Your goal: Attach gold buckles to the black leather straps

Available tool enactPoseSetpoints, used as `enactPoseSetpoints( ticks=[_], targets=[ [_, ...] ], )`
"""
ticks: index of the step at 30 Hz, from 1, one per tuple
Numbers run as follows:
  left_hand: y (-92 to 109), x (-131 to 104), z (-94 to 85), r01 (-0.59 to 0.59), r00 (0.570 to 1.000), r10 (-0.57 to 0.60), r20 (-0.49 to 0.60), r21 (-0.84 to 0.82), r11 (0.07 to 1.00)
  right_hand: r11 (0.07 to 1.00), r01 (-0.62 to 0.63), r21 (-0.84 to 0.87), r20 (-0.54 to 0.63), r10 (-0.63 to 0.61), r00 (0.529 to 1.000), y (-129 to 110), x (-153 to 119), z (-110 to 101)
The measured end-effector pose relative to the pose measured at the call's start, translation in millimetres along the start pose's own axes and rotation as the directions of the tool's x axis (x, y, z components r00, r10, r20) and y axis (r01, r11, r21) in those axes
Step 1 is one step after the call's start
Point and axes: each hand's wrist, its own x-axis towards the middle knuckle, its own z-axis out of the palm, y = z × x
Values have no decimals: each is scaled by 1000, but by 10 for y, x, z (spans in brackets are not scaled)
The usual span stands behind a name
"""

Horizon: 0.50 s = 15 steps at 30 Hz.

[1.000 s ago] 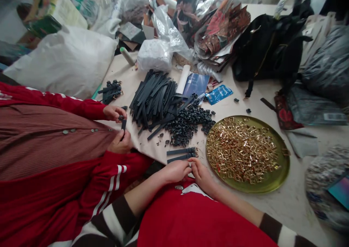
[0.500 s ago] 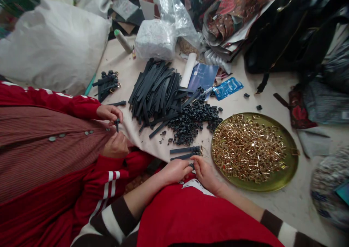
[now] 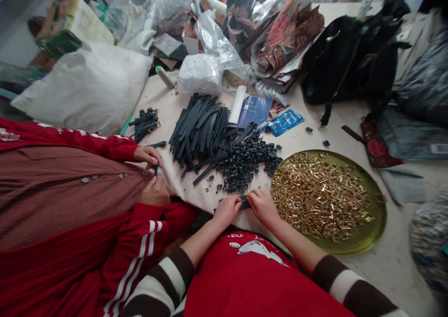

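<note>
Close to the table's front edge, my left hand (image 3: 227, 209) and my right hand (image 3: 263, 208) are both closed on a short dark strap (image 3: 242, 199) that shows between them. My fingers cover its ends. The straps with gold buckles at this spot are mostly hidden behind my hands. Just beyond lies a heap of small dark loops (image 3: 241, 168), and behind it a pile of long dark strips (image 3: 201, 128). To the right of my right hand a round brass-coloured tray (image 3: 376, 233) holds many small gold buckles (image 3: 318, 193).
At left, a co-worker's hands (image 3: 156, 191) hold a small dark strap. Buckled straps (image 3: 145, 123) lie beyond them. A blue packet (image 3: 285, 122), a blue booklet (image 3: 255, 109) and a white roll (image 3: 238, 103) sit behind the heap. A black bag (image 3: 345, 65) stands at back right.
My hands have moved forward from beside my apron onto the table edge, over the buckled straps there. The view has tilted up. The co-worker's hands stay on their strap.
</note>
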Motion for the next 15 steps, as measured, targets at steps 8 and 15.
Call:
enactPoseSetpoints(
  ticks=[8, 15],
  targets=[
    [-281, 476, -609, 32, 949, 28, -314, 183, 983, 971, 184, -152, 10, -185, 983, 118, -54, 145],
    [-499, 948, -1064, 192, 907, 27, -420, 469, 862, 980, 141, -143, -1, -143, 990, 142, -197, 93]
  ],
)
